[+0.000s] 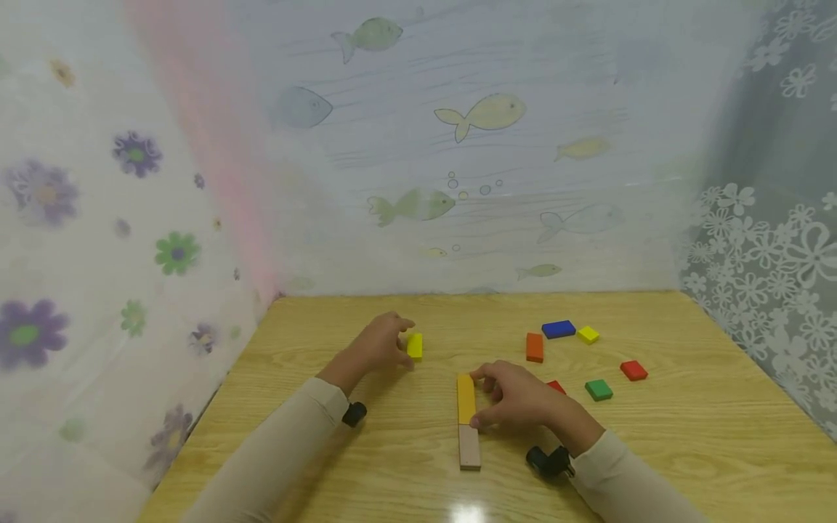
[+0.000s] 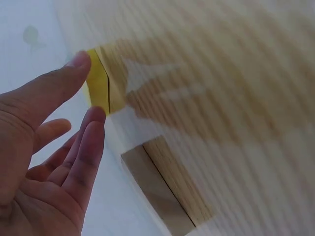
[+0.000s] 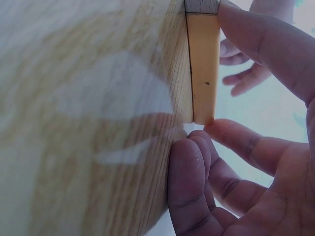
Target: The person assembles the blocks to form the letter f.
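Note:
In the head view my left hand (image 1: 382,341) is at a small yellow block (image 1: 415,347), thumb and fingers spread about its two ends. The left wrist view has the thumb and a finger (image 2: 96,118) right at that block's ends. A grey-brown block (image 2: 157,191) lies beside the fingers there. My right hand (image 1: 519,396) pinches an orange-yellow block (image 1: 466,399) lengthwise, index finger at its far end, thumb at the near end. This block lies end to end with a plain wooden block (image 1: 468,447), making one straight strip on the table.
Right of the hands lie an orange block (image 1: 535,347), a blue block (image 1: 559,329), a small yellow block (image 1: 588,335), a green block (image 1: 599,390) and a red block (image 1: 633,370). Another red block (image 1: 557,386) is partly hidden behind the right hand. Walls border the wooden table (image 1: 294,450).

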`<move>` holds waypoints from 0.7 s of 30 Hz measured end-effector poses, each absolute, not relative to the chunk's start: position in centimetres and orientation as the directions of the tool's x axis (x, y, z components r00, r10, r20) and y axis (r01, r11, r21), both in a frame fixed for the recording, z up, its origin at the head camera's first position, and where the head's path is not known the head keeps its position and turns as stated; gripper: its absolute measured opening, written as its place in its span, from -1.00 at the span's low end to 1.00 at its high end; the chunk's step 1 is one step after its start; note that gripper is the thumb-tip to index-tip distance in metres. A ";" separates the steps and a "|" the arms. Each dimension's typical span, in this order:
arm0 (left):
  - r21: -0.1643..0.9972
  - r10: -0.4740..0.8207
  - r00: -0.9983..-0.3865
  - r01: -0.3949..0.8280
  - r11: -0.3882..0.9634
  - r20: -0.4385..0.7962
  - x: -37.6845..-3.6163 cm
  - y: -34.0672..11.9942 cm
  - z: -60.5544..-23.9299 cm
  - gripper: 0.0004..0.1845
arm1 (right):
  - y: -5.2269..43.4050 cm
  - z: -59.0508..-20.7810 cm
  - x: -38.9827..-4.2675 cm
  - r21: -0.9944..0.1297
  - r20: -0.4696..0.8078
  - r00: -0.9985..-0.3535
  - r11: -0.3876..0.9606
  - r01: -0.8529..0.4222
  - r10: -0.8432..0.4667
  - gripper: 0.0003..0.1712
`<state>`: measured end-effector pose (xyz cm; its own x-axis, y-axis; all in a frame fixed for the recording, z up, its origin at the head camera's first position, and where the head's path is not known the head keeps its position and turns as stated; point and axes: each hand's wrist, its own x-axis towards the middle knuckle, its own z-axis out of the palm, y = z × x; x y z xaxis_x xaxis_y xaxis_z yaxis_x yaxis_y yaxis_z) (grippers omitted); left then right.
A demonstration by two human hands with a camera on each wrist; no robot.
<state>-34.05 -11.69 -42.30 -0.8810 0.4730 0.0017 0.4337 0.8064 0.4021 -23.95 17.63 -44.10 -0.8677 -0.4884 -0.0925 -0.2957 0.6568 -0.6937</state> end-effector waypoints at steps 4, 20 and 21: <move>0.440 0.442 -0.896 0.380 0.814 -0.045 -34.9 -11.7 -42.5 -0.07 | 17.7 -43.9 -23.8 -0.695 -0.084 -0.865 0.651 -0.304 -0.494 -0.08; 0.593 0.459 -0.881 0.312 0.742 -0.111 -35.9 -12.7 -42.7 -0.30 | 17.7 -43.8 -23.7 -0.678 -0.081 -0.866 0.664 -0.314 -0.493 -0.08; 0.598 0.458 -0.882 0.308 0.740 -0.113 -35.9 -12.6 -42.7 -0.30 | 17.7 -43.8 -23.7 -0.680 -0.080 -0.866 0.663 -0.315 -0.494 -0.08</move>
